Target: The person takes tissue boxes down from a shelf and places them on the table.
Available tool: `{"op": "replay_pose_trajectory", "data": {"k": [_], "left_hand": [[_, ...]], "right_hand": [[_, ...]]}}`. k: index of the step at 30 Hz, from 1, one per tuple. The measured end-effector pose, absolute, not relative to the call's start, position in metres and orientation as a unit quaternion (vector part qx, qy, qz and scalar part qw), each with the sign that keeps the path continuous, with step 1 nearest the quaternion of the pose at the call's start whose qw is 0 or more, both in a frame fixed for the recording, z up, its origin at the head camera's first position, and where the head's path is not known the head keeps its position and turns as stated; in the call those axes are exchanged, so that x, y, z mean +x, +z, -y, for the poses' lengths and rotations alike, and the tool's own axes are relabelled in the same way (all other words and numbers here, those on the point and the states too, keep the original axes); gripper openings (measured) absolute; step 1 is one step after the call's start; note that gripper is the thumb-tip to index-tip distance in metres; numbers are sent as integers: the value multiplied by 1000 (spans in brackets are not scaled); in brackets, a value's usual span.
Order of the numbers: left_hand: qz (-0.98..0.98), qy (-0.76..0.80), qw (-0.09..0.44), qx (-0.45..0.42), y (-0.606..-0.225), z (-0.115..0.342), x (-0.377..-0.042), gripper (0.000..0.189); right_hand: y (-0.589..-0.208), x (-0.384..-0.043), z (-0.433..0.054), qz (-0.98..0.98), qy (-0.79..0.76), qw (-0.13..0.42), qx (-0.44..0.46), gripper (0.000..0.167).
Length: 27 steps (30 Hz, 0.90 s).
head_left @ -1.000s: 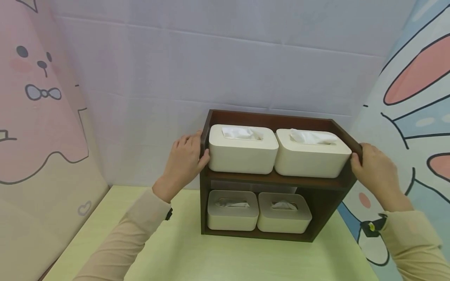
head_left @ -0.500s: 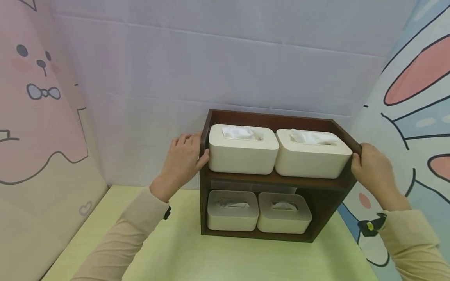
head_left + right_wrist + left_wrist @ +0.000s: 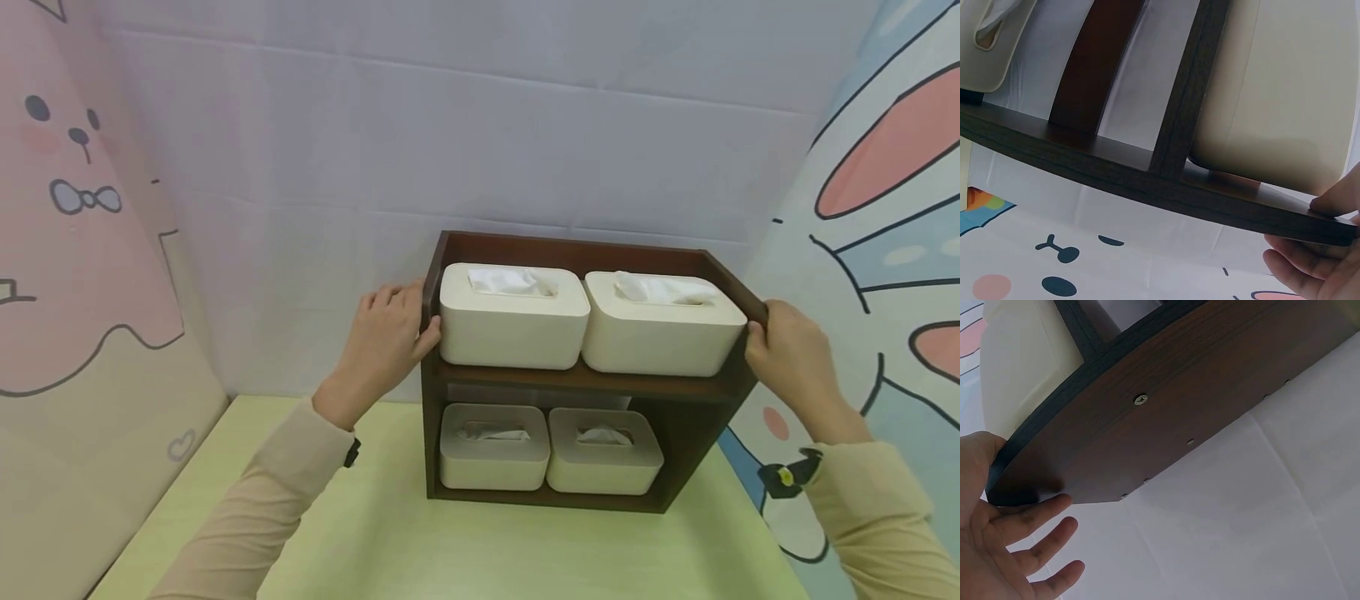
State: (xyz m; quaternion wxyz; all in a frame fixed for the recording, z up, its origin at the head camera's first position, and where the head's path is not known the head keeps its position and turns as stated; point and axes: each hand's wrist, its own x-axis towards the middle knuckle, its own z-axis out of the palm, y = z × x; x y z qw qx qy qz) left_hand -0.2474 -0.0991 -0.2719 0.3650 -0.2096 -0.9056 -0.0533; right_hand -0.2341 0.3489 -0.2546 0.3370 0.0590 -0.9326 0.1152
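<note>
In the head view, a person's left hand [image 3: 386, 329] and right hand [image 3: 791, 358] grip opposite sides of a dark wooden shelf [image 3: 525, 377] that appears to stand on the pale table [image 3: 375, 533], a white cloth [image 3: 300, 250] behind it. On the top tier, the upper-left tissue box [image 3: 513, 340] and upper-right tissue box [image 3: 660, 346] sit side by side; below, the lower-left tissue box [image 3: 491, 475] and lower-right tissue box [image 3: 602, 477] share the bottom tier, with a gap between the last and the right-hand panel. All four are inside, each showing white tissue at its slot, so the loading looks complete; what seems left is settling the shelf's position and letting go, neither hand being free yet. In the left wrist view, the thumb and index finger clasp the rim of the side panel, the other visible fingers spread away from the wood, near a row of screw heads [image 3: 1140, 399]. In the right wrist view, the thumb lies along the inside of the opposite panel, close to the upper-right tissue box, with fingers wrapped beneath. Whether any weight is being lifted cannot be told.
</note>
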Motion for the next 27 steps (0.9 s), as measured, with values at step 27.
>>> {"op": "replay_pose_trajectory", "data": {"k": [27], "left_hand": [[906, -36, 376, -193, -274, 119, -246, 45]], "right_hand": [[-257, -237, -329, 918, 106, 370, 101, 13]]}}
